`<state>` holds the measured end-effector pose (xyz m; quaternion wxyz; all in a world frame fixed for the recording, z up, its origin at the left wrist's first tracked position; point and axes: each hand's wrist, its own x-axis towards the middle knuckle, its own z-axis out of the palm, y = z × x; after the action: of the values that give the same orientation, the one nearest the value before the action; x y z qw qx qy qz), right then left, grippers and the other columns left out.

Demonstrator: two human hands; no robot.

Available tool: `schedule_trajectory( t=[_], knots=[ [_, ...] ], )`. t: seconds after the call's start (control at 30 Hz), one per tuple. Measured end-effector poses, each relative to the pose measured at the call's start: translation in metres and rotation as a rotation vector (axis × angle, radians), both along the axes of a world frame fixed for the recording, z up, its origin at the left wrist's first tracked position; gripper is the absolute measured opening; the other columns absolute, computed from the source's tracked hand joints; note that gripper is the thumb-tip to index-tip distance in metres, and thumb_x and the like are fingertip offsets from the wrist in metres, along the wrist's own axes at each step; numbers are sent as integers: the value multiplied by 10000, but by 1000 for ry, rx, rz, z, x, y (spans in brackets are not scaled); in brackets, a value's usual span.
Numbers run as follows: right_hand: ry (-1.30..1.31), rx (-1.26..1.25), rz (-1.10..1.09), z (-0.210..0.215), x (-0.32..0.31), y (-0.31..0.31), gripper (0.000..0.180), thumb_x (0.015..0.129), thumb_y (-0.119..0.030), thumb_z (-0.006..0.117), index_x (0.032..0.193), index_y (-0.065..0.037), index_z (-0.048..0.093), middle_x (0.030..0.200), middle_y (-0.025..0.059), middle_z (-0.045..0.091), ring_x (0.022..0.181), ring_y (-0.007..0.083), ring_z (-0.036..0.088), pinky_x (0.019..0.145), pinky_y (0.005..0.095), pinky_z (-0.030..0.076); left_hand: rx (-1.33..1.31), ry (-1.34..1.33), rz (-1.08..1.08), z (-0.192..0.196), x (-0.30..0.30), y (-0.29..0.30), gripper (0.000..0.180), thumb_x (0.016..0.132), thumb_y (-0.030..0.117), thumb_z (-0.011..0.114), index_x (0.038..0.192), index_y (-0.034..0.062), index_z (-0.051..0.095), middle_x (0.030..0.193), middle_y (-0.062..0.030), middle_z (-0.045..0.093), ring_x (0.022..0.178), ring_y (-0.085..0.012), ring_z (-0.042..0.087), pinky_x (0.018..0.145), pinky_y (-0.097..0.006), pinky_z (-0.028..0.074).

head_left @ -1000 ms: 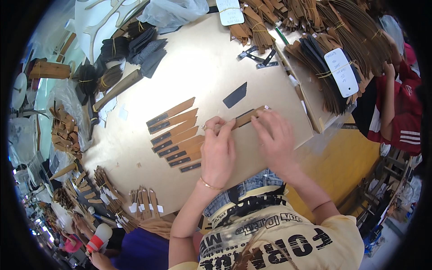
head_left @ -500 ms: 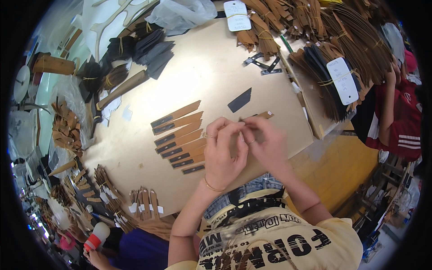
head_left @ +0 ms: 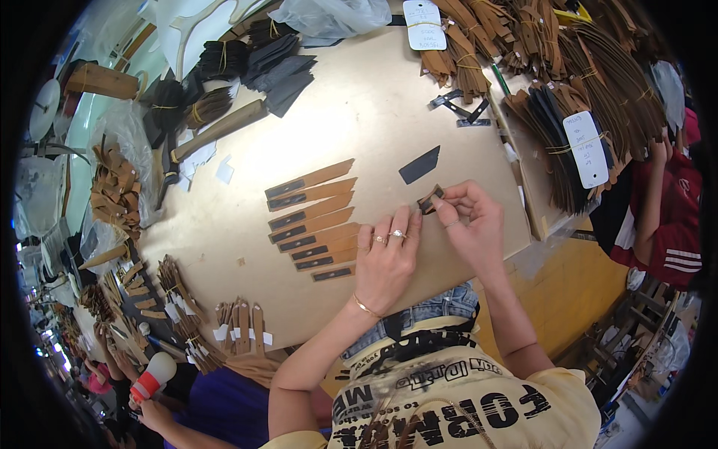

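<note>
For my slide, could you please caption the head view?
Right hand holds a dark-patched piece; brown strips lie nearby.

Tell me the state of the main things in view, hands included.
Left hand: fingers extended, grip unclear
Right hand: pinching the small strip
Small strip: held, dark face showing
Brown strips: laid in a column, dark-ended
Black patch: lying flat
Wooden-handled tool: lying down
Plastic bag: crumpled
Dark bundle: banded
</note>
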<state>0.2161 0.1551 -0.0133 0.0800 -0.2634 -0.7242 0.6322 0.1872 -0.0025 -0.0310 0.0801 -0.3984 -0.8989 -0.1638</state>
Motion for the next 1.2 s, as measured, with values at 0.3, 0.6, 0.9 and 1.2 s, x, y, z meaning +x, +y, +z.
schedule_trajectory(
  t=[0.3, 0.6, 0.9, 1.2],
  knots=[
    [23, -107, -50, -3, -1, 4, 68, 895, 30, 634, 943, 23, 586, 885, 60, 678, 797, 74, 648, 704, 202, 506, -5, -23, 38, 5, -6, 5, 330, 793, 123, 647, 1122, 100, 671, 1191, -48, 585, 1020, -207, 575, 903, -388, 376],
    [5, -61, -5, -2, -2, 6, 71, 898, 28, 627, 937, 15, 568, 872, 42, 657, 797, 61, 635, 697, 193, 494, -16, -7, 10, 4, -6, 3, 409, 804, 109, 620, 1211, 90, 649, 1269, -89, 576, 1027, -220, 563, 889, -394, 380],
    [37, -136, -68, -9, -2, 10, 64, 909, 15, 620, 944, -1, 568, 866, 45, 653, 767, 70, 630, 690, 196, 497, -124, 92, -24, 12, -12, 8, 357, 795, 131, 627, 1145, 77, 671, 1282, -94, 575, 1049, -218, 557, 891, -419, 393],
    [56, -106, -61, -10, -2, 8, 77, 905, 16, 633, 918, 4, 558, 833, 28, 637, 746, 48, 607, 634, 176, 445, 133, 37, 517, 21, -113, -83, 269, 885, 216, 664, 1075, 27, 690, 1181, -163, 635, 1051, -312, 610, 942, -451, 416]
  ],
)
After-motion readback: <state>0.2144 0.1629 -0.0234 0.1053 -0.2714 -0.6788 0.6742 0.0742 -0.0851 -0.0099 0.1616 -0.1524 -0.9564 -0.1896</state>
